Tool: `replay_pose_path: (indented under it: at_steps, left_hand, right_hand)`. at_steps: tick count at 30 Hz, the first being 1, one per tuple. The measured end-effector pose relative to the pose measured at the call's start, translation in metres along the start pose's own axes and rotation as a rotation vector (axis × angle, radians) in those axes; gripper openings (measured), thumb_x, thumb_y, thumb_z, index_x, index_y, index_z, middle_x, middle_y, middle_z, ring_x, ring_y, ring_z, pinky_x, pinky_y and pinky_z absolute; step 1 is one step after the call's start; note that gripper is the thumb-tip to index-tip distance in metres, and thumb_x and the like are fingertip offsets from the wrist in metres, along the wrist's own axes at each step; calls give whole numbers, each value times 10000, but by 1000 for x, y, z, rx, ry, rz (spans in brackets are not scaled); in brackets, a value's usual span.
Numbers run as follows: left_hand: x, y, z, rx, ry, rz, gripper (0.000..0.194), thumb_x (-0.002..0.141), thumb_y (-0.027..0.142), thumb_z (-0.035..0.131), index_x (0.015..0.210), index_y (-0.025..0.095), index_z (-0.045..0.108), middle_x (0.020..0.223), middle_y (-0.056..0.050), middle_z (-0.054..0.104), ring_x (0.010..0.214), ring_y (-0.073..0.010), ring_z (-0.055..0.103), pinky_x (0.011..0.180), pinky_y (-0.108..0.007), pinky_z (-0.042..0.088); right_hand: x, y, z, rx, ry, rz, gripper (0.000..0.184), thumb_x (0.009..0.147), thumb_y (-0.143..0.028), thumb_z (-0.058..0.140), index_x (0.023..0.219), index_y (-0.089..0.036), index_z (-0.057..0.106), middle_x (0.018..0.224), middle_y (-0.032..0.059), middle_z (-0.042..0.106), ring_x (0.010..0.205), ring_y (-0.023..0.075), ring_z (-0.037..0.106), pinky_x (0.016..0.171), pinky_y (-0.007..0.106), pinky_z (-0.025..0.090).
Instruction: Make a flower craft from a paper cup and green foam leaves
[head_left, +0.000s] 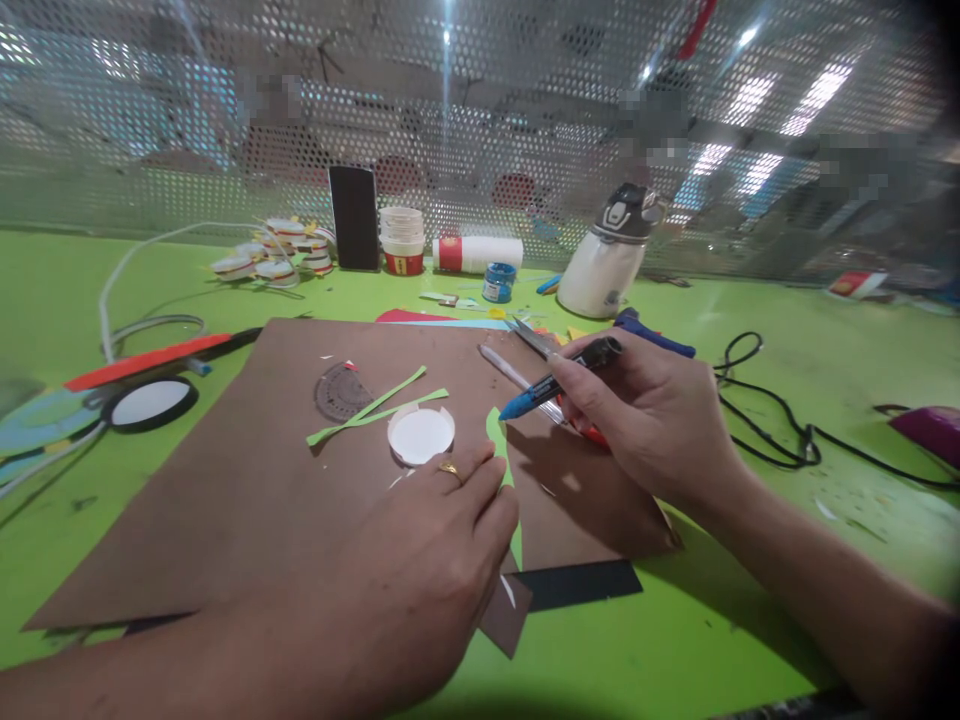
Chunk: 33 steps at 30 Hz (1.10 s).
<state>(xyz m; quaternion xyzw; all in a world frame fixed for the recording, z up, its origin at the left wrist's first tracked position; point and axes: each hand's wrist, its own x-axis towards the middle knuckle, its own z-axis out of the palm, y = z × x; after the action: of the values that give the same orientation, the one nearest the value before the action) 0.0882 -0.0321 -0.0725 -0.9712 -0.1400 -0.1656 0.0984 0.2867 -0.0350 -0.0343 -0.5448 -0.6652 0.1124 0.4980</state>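
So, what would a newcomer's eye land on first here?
Probably the right hand, at right of centre, holding a black-and-blue marker against or just above a green paper strip partly covered by the left hand. Next, the round white disc on the brown sheet, then the white, dark-lidded flask behind.

Your single head-worn view faces forward and down across the green table (885,345), looking from above and behind your left hand (442,540) and right hand (649,410), close at the near side, out to the perforated screen (450,120) at the far side.
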Motion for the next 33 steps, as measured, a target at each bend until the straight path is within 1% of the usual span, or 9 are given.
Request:
replay_pose_path:
  at_steps: [3, 9, 17, 21, 24, 28, 33]
  left_hand:
    - [0, 0, 1, -10, -4, -5, 231, 839, 128, 497, 991, 75, 663, 1079, -158, 657, 1030, -293, 587, 963, -448, 472]
    - [-2, -1, 1, -56, -61, -15, 221, 815, 96, 496, 982, 78, 640, 1098, -170, 634, 990, -287, 584, 927, -452, 492]
    - [-2, -1, 3, -83, -70, -9, 271, 806, 70, 488, 1041, 48, 622, 1118, -196, 615, 1032, -313, 573, 930, -467, 482]
    - [-2, -1, 3, -74, -84, -6, 245, 804, 69, 493, 1005, 50, 631, 1108, -194, 618, 1035, -321, 574, 939, -472, 477]
    - [-3, -1, 4, -79, -73, -8, 250, 806, 77, 499, 1019, 51, 629, 1120, -194, 617, 1020, -315, 581, 943, -473, 475]
    - [-3, 0, 3, -84, -66, -13, 286, 810, 71, 493, 1068, 40, 612, 1113, -198, 621, 1052, -317, 573, 944, -463, 477]
    - [-2, 0, 2, -110, -69, -30, 331, 831, 66, 478, 1145, 44, 581, 1151, -205, 610, 1077, -311, 569, 940, -462, 478]
  right_hand:
    - [1, 1, 0, -12, -4, -12, 203, 876, -343, 621, 745, -188, 612, 572, -43, 570, 474, 82, 504, 456, 217, 414]
    - [2, 3, 1, -7, -15, 5, 212, 877, -360, 622, 746, -195, 602, 574, -43, 573, 485, 88, 509, 463, 221, 412]
    - [0, 2, 1, -3, -13, 15, 213, 873, -364, 625, 748, -192, 613, 576, -38, 575, 485, 93, 515, 465, 226, 416]
    - [1, 4, 1, 9, -15, 3, 218, 873, -371, 627, 750, -191, 614, 582, -41, 578, 484, 90, 510, 470, 227, 418]
    - [1, 6, 2, 2, -21, 15, 197, 878, -365, 624, 786, -191, 620, 581, -42, 567, 495, 94, 502, 478, 233, 418]
    - [0, 8, 2, -22, -35, 3, 200, 881, -377, 624, 810, -190, 626, 590, -38, 560, 505, 98, 496, 489, 245, 410]
    - [-1, 7, 2, -25, -37, 7, 203, 884, -378, 621, 811, -188, 627, 582, -41, 553, 499, 97, 497, 480, 244, 396]
